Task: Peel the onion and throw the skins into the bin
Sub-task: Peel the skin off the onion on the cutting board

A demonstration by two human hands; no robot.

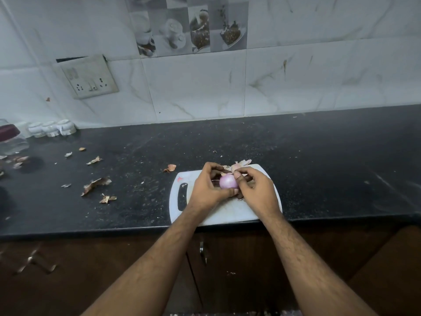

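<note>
A small pink onion (228,181) with most of its surface bare is held over a white cutting board (218,213). My left hand (208,185) cups it from the left and below. My right hand (256,190) holds it from the right, its thumb and forefinger pinching a strip of skin at the onion's top. Loose pinkish skins (241,164) lie at the board's far edge. No bin is in view.
Dry brown skins (95,185) are scattered on the black counter (319,167) to the left, one piece (170,168) near the board. Jars (52,128) stand at the far left by the tiled wall. Cabinet doors with a handle (202,252) are below.
</note>
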